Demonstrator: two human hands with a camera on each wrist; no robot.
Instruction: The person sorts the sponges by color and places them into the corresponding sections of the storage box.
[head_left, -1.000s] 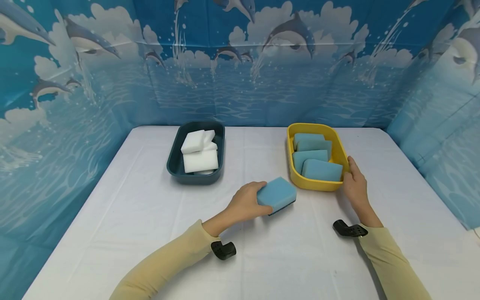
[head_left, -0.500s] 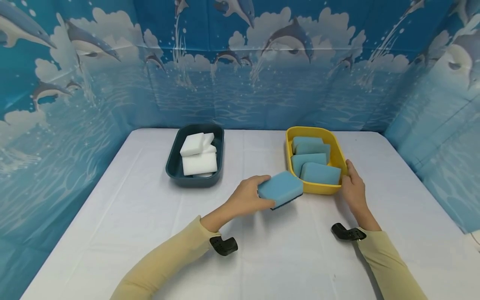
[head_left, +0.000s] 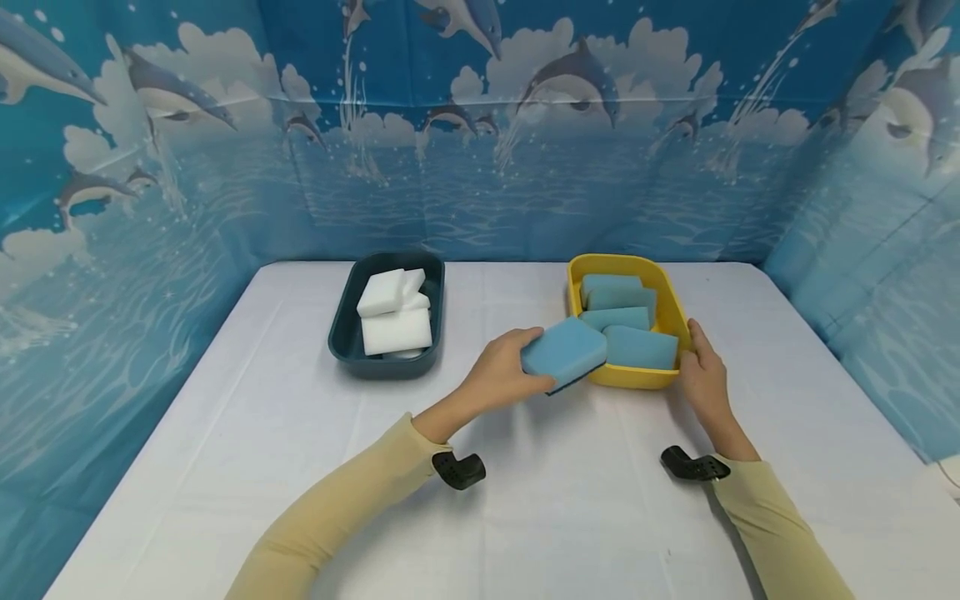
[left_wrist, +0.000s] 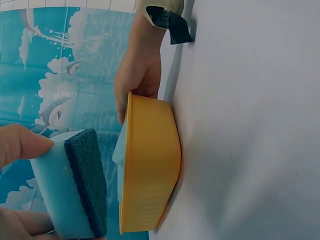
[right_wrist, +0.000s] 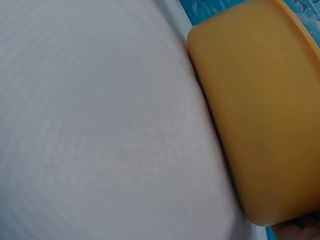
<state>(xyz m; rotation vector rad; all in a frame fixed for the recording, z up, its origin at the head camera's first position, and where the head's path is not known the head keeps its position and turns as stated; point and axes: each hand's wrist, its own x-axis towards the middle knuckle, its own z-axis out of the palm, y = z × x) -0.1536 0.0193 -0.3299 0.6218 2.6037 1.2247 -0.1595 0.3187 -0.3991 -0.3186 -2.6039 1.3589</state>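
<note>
My left hand (head_left: 510, 371) pinches a light blue sponge (head_left: 566, 350) with a dark scouring side (left_wrist: 90, 180) facing down. It is held above the table at the near left corner of a yellow bin (head_left: 633, 377), overlapping its rim in the head view. Inside that bin stand several blue sponges (head_left: 641, 347), leaning in a row. My right hand (head_left: 705, 377) grips the bin's right wall near its front corner, thumb at the rim. In the right wrist view the bin's outer wall (right_wrist: 260, 110) fills the right side, and only a bit of the hand shows.
A dark teal bin (head_left: 386, 367) with several white sponges (head_left: 396, 331) stands at the back left of the white-covered table (head_left: 480, 517). A dolphin-print curtain (head_left: 450, 192) hangs behind and along both sides. Each wrist wears a black camera band (head_left: 459, 471).
My left hand has lifted the blue sponge and carried it forward toward the yellow bin. The right hand stays at the bin's side. The view has shifted slightly.
</note>
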